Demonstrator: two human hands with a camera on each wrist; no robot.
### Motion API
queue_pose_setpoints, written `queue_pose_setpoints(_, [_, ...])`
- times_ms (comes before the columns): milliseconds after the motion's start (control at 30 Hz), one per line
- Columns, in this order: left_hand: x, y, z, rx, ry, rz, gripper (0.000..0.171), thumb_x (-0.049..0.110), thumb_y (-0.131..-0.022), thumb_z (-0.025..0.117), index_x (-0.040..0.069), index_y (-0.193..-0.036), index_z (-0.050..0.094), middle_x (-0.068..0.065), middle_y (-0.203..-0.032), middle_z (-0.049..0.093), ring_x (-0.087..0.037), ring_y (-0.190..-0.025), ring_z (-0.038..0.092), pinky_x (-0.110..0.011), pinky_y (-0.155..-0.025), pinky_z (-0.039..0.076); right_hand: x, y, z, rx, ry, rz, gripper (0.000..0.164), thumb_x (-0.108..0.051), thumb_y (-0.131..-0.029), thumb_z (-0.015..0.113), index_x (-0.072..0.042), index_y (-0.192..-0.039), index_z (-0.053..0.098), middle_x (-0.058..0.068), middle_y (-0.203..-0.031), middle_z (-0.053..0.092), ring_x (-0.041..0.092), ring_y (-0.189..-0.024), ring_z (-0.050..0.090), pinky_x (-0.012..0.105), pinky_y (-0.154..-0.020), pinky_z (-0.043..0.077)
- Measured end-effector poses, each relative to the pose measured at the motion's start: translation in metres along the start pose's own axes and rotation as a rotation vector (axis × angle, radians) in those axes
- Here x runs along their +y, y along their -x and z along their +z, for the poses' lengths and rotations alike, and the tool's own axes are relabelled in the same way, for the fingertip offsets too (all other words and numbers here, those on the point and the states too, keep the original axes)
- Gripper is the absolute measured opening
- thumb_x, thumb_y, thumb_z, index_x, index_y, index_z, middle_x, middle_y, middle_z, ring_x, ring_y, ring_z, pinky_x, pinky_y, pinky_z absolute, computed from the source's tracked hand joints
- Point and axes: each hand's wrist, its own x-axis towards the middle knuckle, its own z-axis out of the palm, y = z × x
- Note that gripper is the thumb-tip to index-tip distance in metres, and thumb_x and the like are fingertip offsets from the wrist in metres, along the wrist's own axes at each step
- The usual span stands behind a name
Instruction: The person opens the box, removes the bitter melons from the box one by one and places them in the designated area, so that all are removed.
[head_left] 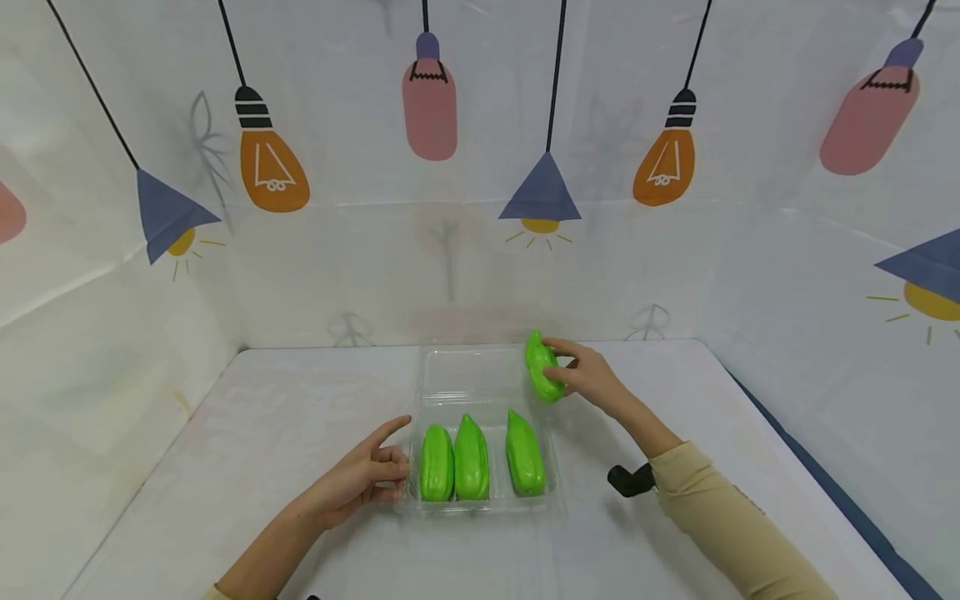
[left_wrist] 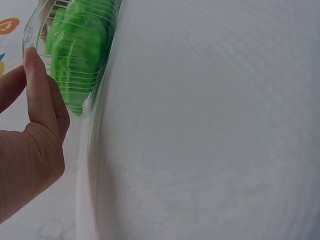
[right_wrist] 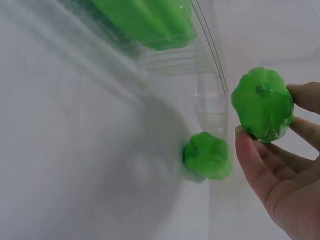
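My right hand [head_left: 588, 375] pinches a glossy green ribbed gourd [right_wrist: 262, 102] between thumb and fingers, above the back right of a clear plastic box [head_left: 555, 496]. Its lid [head_left: 480, 371] is folded open toward the back. Inside lie three similar gourds: two side by side at the left, including the leftmost gourd [head_left: 437, 462], and one apart at the right [head_left: 525, 454]. Beyond the held one, the right wrist view shows another gourd [right_wrist: 207, 155] on the table outside the box. My left hand [head_left: 356, 479] touches the box's left side with its fingertips.
The white table [head_left: 315, 392] ends at a pale cloth wall [head_left: 360, 267] printed with hanging lamps. More cloth walls rise at both sides. A black curved piece [head_left: 632, 480] sticks out from my right wrist.
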Motion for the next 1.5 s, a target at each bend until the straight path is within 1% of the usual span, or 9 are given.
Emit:
queue_pose_setpoints(133, [0.000, 0.000, -0.001, 0.001, 0.001, 0.002, 0.082, 0.017, -0.096, 0.064, 0.027, -0.159, 0.012, 0.001, -0.095, 0.055, -0.010, -0.075, 0.060, -0.023, -0.071, 0.057, 0.005, -0.002, -0.005, 0.014, 0.003, 0.016, 0.058, -0.028, -0.094, 0.068, -0.018, -0.148, 0.047, 0.024, -0.146, 0.049, 0.023, -0.093, 0.064, 0.047, -0.075, 0.060])
queue_pose_setpoints(300, [-0.001, 0.000, 0.000, -0.004, 0.007, 0.003, 0.081, 0.014, -0.097, 0.062, 0.027, -0.159, 0.011, 0.002, -0.095, 0.055, -0.010, -0.074, 0.060, -0.022, -0.070, 0.057, 0.010, -0.006, -0.010, 0.033, 0.020, 0.008, 0.060, -0.029, -0.095, 0.067, -0.015, -0.149, 0.046, 0.026, -0.145, 0.048, 0.024, -0.093, 0.064, 0.043, -0.073, 0.061])
queue_pose_setpoints(500, [-0.001, -0.001, 0.000, -0.002, 0.007, 0.003, 0.081, 0.014, -0.097, 0.062, 0.028, -0.159, 0.012, 0.002, -0.095, 0.055, -0.010, -0.074, 0.059, -0.021, -0.069, 0.057, 0.016, -0.011, -0.016, 0.066, -0.003, 0.031, 0.061, -0.026, -0.096, 0.064, -0.012, -0.151, 0.042, 0.027, -0.147, 0.046, 0.028, -0.095, 0.063, 0.047, -0.075, 0.060])
queue_pose_setpoints(600, [0.000, -0.001, 0.000, 0.006, 0.001, 0.001, 0.080, 0.014, -0.097, 0.061, 0.028, -0.159, 0.012, 0.001, -0.095, 0.055, -0.010, -0.074, 0.059, -0.022, -0.069, 0.056, 0.022, -0.012, -0.018, 0.081, -0.019, 0.046, 0.061, -0.026, -0.097, 0.063, -0.011, -0.152, 0.040, 0.027, -0.148, 0.045, 0.031, -0.099, 0.062, 0.045, -0.075, 0.061])
queue_pose_setpoints(667, [0.000, -0.002, 0.000, 0.012, -0.002, -0.001, 0.079, 0.013, -0.098, 0.061, 0.029, -0.159, 0.013, 0.001, -0.096, 0.055, -0.010, -0.074, 0.059, -0.022, -0.070, 0.056, 0.029, -0.014, -0.019, 0.095, -0.003, 0.051, 0.061, -0.028, -0.097, 0.062, -0.013, -0.152, 0.040, 0.026, -0.147, 0.046, 0.031, -0.101, 0.062, 0.040, -0.073, 0.061])
queue_pose_setpoints(767, [0.000, -0.002, 0.000, 0.019, -0.003, -0.004, 0.079, 0.012, -0.098, 0.060, 0.028, -0.159, 0.013, 0.001, -0.095, 0.055, -0.010, -0.074, 0.059, -0.022, -0.069, 0.057, 0.036, -0.016, -0.020, 0.093, 0.008, 0.053, 0.062, -0.029, -0.098, 0.061, -0.013, -0.153, 0.038, 0.027, -0.148, 0.045, 0.033, -0.105, 0.061, 0.038, -0.074, 0.061])
queue_pose_setpoints(967, [-0.001, -0.002, 0.000, 0.022, 0.003, -0.006, 0.079, 0.011, -0.098, 0.060, 0.028, -0.159, 0.013, 0.001, -0.096, 0.055, -0.010, -0.075, 0.059, -0.022, -0.070, 0.057, 0.045, -0.018, -0.023, 0.100, 0.038, 0.074, 0.060, -0.026, -0.100, 0.058, -0.012, -0.154, 0.036, 0.028, -0.150, 0.043, 0.040, -0.115, 0.059, 0.041, -0.078, 0.060])
queue_pose_setpoints(1200, [-0.002, -0.001, -0.001, 0.014, 0.012, 0.001, 0.080, 0.012, -0.097, 0.061, 0.027, -0.159, 0.012, 0.001, -0.095, 0.055, -0.010, -0.073, 0.059, -0.021, -0.069, 0.057, 0.053, -0.021, -0.026, 0.101, 0.034, 0.102, 0.058, -0.023, -0.102, 0.055, -0.012, -0.155, 0.034, 0.029, -0.151, 0.041, 0.045, -0.129, 0.051, 0.040, -0.080, 0.060])
queue_pose_setpoints(1500, [-0.002, -0.003, 0.000, 0.017, -0.006, -0.003, 0.081, 0.012, -0.096, 0.062, 0.028, -0.159, 0.013, 0.000, -0.095, 0.055, -0.010, -0.074, 0.059, -0.022, -0.070, 0.057, 0.064, -0.028, -0.022, 0.112, 0.026, 0.166, 0.057, -0.023, -0.102, 0.054, -0.006, -0.153, 0.036, 0.032, -0.146, 0.045, 0.045, -0.125, 0.054, 0.038, -0.076, 0.061])
